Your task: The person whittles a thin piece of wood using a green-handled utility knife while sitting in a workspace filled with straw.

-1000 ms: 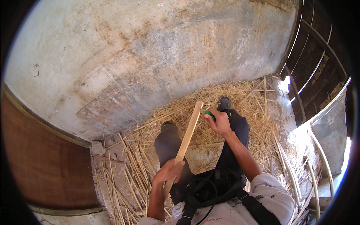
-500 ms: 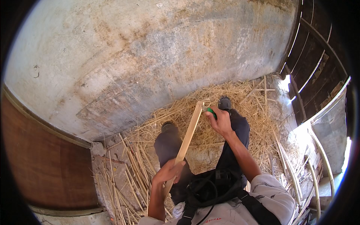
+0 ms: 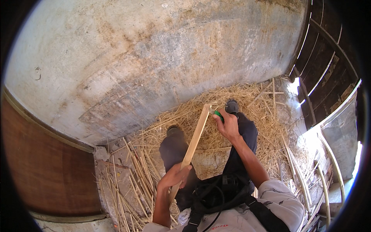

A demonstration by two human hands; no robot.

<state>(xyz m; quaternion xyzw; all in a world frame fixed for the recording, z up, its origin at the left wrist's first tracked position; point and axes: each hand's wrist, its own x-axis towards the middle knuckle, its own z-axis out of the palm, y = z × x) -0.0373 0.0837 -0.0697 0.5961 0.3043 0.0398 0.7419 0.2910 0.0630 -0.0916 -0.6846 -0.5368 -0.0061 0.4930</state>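
Observation:
My left hand [image 3: 175, 177] is closed round the lower part of a pale, flat wooden strip [image 3: 196, 138], which slants up and away between my knees. In my right hand [image 3: 227, 124] is a small tool with a green handle [image 3: 218, 115]. Its working end meets the far tip of the strip; the blade itself is too small to make out clearly. A thin curl of wood seems to show at that tip. Both forearms reach in from the lower edge, and my dark-trousered legs stand on either side of the strip.
Straw-like shavings [image 3: 251, 112] cover the floor around my feet. Long thin sticks [image 3: 135, 181] lie at the left, and bent poles [image 3: 328, 170] lean at the right. A stained wall [image 3: 162, 58] rises ahead, with a brown wooden panel [image 3: 46, 162] at the left and dark slats [image 3: 324, 50] at the right.
Almost nothing differs. The far end of the strip has shifted very slightly to the right; both hands keep their hold.

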